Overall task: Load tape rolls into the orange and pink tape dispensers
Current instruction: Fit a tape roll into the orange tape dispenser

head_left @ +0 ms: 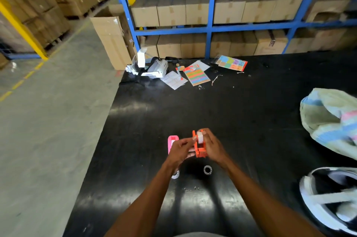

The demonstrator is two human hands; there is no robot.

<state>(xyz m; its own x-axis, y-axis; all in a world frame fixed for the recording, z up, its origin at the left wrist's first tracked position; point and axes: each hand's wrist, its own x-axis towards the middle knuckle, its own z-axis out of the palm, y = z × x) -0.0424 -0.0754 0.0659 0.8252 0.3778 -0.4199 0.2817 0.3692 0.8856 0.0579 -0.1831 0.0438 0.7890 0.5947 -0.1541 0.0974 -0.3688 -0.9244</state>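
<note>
1. Fingers of my right hand curl round the orange dispenser, tips resting on the tape roll that sits in its top.
2. Left hand: fingers curled, gripping the dispenser's left side. I can't tell if they pinch a tape end.
3. Pink dispenser lies on the black table, just behind the left hand.
4. Two loose rolls lie on the table near my wrists, one partly hidden under the left wrist.
</note>
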